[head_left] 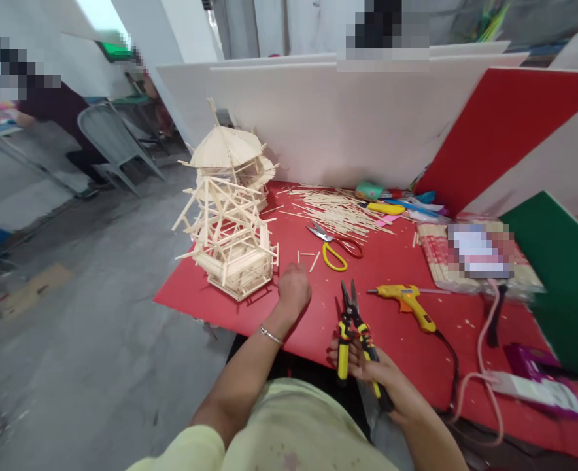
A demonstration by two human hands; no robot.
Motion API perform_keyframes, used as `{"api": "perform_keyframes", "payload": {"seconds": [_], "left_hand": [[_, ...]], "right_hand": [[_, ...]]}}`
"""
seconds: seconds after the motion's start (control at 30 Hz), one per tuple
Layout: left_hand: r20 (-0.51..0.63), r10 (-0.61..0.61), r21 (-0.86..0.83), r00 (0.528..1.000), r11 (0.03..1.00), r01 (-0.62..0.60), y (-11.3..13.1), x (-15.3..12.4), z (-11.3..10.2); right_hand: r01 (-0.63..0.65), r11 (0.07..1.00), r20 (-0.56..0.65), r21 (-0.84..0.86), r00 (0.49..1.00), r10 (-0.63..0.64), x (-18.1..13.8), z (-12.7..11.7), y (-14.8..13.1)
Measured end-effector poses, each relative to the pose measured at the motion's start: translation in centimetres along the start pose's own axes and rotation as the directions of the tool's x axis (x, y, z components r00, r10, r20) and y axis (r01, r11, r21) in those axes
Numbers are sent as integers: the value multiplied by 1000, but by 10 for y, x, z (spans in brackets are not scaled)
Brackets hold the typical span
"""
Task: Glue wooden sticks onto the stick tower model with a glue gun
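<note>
My right hand [367, 366] is wrapped round the yellow-and-black handles of long-nosed pliers [352, 320]. Their jaws point away from me and stand slightly apart. My left hand [295, 288] rests closed on the red tabletop; its fingertips are turned away, so anything inside them is hidden. Just beyond it lie a few short cut sticks [313, 260]. To its left stands a hexagonal wooden stick model [240, 268] with an open frame of slanted sticks. Behind that is a second stick model with a pleated round roof [227, 147].
Scissors [335, 248] with red and yellow handles lie beyond the pliers. A yellow glue gun [407, 301] trails its cord at the right. Loose sticks [338, 209], a yellow cutter [384, 208], bagged sticks [433, 255] and a power strip [534, 389] share the table. White boards [318, 118] stand behind.
</note>
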State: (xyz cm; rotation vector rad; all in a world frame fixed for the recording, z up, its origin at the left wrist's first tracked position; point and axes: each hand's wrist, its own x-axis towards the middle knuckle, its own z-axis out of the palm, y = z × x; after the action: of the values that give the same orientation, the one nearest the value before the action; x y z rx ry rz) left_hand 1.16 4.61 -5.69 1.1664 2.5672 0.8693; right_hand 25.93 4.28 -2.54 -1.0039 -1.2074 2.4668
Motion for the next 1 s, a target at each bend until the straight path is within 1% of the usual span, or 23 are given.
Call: {"api": "perform_keyframes", "payload": {"seconds": [0.1,0.17,0.23,0.3,0.37,0.4,0.43,0.47,0.5,0.53,0.57,0.6,0.63,0.7,0.77,0.9,1.0], "left_hand": [[-7,-20,-23,1000,1000,20,-9,-12,-9],[-25,-29,-51,999,998,27,-14,-25,-18],[-42,-29,-83,999,996,25,-18,-43,-32],[-46,-15,-123,999,992,9,-22,-65,-50],[-44,52,-328,998,943,-63,-28,-89,-73],[-28,58,-442,998,895,-64,-31,-99,-86],[9,29,-553,1000,833,-19,-35,-109,-100],[67,-33,-656,997,751,69,-40,-117,-115],[132,-120,-747,984,640,178,-44,-124,-130],[184,-211,-823,960,502,268,-48,-128,-144],[240,-259,-873,936,363,324,-52,-131,-158],[299,-270,-894,915,256,368,-55,-131,-170],[331,-270,-903,904,188,386,-56,-131,-181],[348,-268,-916,898,106,386,-57,-126,-198],[387,-272,-910,881,40,412,-56,-119,-207],[482,-270,-874,833,-84,479,-54,-105,-211],[515,-272,-857,813,-131,498,-55,-99,-208]], "right_hand": [[5,999,41,-32,999,-3,5,-1,-3],[20,997,64,-70,998,-15,9,0,-4],[25,995,81,-97,997,-18,12,1,-4],[15,994,96,-107,995,-5,13,3,-3],[3,993,112,-119,994,10,12,4,-2],[6,992,119,-129,993,10,11,4,-2],[11,990,125,-142,992,7,11,5,-3],[16,987,136,-158,991,6,10,6,-3],[19,984,146,-175,989,6,11,8,-4],[19,980,158,-197,987,13,13,10,-5],[13,974,175,-225,984,27,15,12,-6],[6,966,190,-258,981,44,18,16,-8],[0,956,207,-293,976,63,21,21,-9],[-8,933,240,-359,965,101,28,32,-12],[-16,917,268,-398,954,132,33,45,-15],[-34,914,289,-404,943,163,41,65,-17],[-35,921,294,-387,942,160,45,67,-13]]}}
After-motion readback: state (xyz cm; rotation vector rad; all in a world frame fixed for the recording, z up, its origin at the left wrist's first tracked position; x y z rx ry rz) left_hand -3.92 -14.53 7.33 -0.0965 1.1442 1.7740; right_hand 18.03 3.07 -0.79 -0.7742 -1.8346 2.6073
